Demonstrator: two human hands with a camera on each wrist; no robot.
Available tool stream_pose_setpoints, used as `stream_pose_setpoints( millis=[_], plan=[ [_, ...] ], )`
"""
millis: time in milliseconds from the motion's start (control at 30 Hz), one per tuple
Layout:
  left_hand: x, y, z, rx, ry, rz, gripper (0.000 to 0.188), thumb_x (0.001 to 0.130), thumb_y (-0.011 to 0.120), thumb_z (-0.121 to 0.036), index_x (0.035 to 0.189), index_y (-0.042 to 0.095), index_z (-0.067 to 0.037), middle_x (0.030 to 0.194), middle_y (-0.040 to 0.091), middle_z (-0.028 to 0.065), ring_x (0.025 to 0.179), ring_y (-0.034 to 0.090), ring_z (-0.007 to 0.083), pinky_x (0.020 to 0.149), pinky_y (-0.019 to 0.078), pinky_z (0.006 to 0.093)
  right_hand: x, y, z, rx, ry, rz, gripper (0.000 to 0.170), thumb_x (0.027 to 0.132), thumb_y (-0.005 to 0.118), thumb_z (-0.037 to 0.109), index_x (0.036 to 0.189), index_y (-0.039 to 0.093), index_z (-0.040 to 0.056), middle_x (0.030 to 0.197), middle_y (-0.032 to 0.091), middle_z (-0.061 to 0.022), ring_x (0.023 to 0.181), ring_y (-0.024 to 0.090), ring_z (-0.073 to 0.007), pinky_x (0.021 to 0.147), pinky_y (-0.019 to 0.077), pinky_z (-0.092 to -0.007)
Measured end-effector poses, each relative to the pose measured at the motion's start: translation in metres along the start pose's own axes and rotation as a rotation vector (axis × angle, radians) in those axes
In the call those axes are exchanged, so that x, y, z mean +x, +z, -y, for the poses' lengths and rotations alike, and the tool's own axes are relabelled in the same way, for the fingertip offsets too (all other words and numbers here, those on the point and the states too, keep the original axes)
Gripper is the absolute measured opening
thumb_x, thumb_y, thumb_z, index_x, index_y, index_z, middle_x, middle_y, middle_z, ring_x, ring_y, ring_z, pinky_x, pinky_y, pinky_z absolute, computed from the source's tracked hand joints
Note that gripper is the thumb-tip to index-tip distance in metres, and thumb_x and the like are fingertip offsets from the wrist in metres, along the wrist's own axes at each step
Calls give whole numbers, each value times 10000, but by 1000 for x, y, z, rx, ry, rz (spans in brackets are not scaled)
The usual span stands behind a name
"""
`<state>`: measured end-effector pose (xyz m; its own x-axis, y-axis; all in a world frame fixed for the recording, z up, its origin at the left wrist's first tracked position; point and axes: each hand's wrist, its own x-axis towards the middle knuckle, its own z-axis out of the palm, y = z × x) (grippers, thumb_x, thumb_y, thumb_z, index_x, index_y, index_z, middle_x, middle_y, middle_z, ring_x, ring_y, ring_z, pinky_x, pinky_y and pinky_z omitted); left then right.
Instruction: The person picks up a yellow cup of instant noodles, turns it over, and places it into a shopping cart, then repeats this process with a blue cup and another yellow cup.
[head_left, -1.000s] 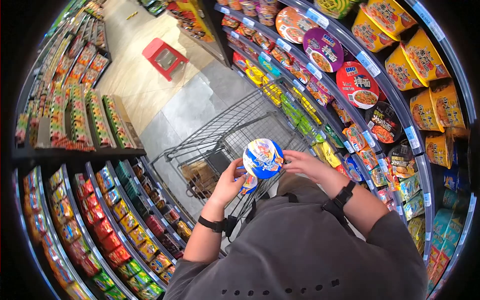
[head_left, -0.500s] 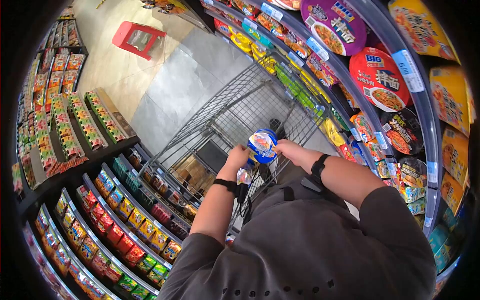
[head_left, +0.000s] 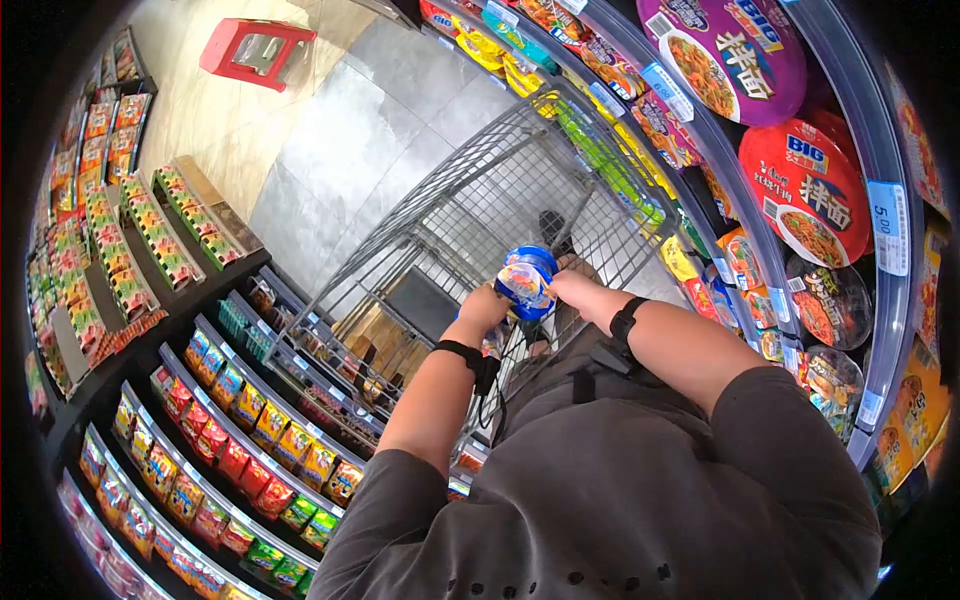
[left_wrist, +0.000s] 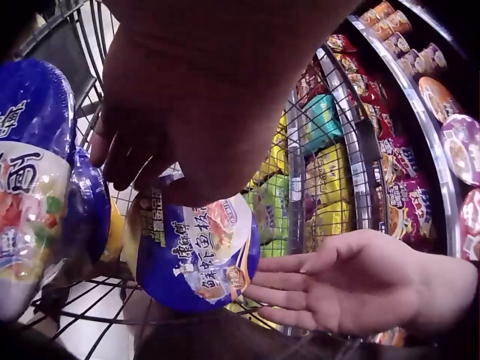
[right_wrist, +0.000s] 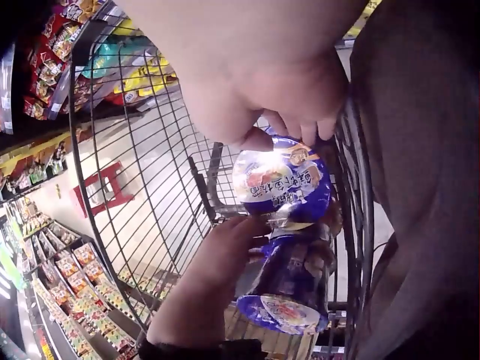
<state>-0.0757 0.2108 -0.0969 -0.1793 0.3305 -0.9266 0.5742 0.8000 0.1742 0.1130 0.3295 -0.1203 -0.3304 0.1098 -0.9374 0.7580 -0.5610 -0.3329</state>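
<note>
A red stool (head_left: pixel 222 47) stands on beige flooring (head_left: pixel 178 110), with grey floor tiles (head_left: pixel 350 140) to its right in the head view. Farther right, curved shelves (head_left: pixel 888 235) hold noodle bowls (head_left: pixel 808 190); below the stool, tiered racks (head_left: pixel 215 392) hold colourful packets (head_left: pixel 233 460).

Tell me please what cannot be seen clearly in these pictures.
Left wrist view: leftmost tub, cut off by the left edge.
Left wrist view: contents of the tub that the right hand touches, hidden by its lid.
Head view: prices on most shelf tags, too small.
</note>
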Motion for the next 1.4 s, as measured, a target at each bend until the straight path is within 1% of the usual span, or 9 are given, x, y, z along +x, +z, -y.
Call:
stream_pose_setpoints(
  millis=[167,533,600,700,867,1000,1067,1233,1400],
  plan=[
    [5,4,4,29,19,-35,515,916,627,-381,1228,685,25,1205,704,279,1144,679,411,1013,530,476,-10,-5,10,-5,50,-39,101,816,634,134,824,684,46,861,624,-49,865,537,-193,779,408,-369],
    [-14,7,17,-16,49,-102,523,912,611,-362,1342,667,-69,1294,696,203,1224,653,356,1054,506,440,0,-11,0,-95,-109,-176,204,866,637,149,965,745,7,967,709,-109,975,629,-225,877,464,-374],
    [-20,6,21,-59,74,-155,483,918,611,-333,1318,675,-68,1271,701,218,1217,654,365,1060,501,446,-13,-11,10,-171,-153,-106,254,914,624,184,1086,720,25,1066,717,-114,1047,650,-223,899,477,-384],
    [-45,1,31,-258,269,-323,457,900,622,-229,1283,657,17,1198,706,277,1155,670,411,1007,517,441,-57,-6,33,26,-12,-14,349,1022,503,231,1316,578,58,1255,676,-112,1189,653,-218,955,509,-411],
    [-132,-4,71,-420,360,-537,411,907,606,-167,1279,651,3,1232,689,260,1195,651,395,1047,507,430,-86,-8,29,106,-116,4,349,1022,463,195,1304,574,21,1231,681,-145,1139,669,-221,925,533,-371],
    [-214,18,117,-652,290,-576,351,973,582,-144,1276,640,24,1196,721,194,1157,681,279,999,525,372,-110,-20,9,197,-302,-97,296,1013,502,177,1255,597,35,1150,716,-131,1052,703,-234,864,546,-372],
    [-240,40,151,-566,348,-643,342,977,589,-149,1268,644,21,1180,727,170,1129,686,260,992,528,367,-120,-32,-9,262,-422,-155,304,998,472,122,1260,598,31,1164,716,-132,1045,703,-239,864,547,-379],
    [-273,102,222,-607,310,-558,347,984,617,-184,1274,654,1,1188,729,134,1118,681,247,995,520,355,-161,-46,-56,558,-422,-231,306,1043,488,226,1275,587,52,1214,690,-133,1100,663,-254,937,523,-405],
    [-298,125,233,-571,356,-507,440,979,616,-253,1340,608,-2,1223,723,187,1151,688,308,968,543,409,-209,-40,-120,643,-487,-305,264,1014,552,216,1218,592,53,1082,688,-99,1008,671,-225,870,535,-373]
  ],
)
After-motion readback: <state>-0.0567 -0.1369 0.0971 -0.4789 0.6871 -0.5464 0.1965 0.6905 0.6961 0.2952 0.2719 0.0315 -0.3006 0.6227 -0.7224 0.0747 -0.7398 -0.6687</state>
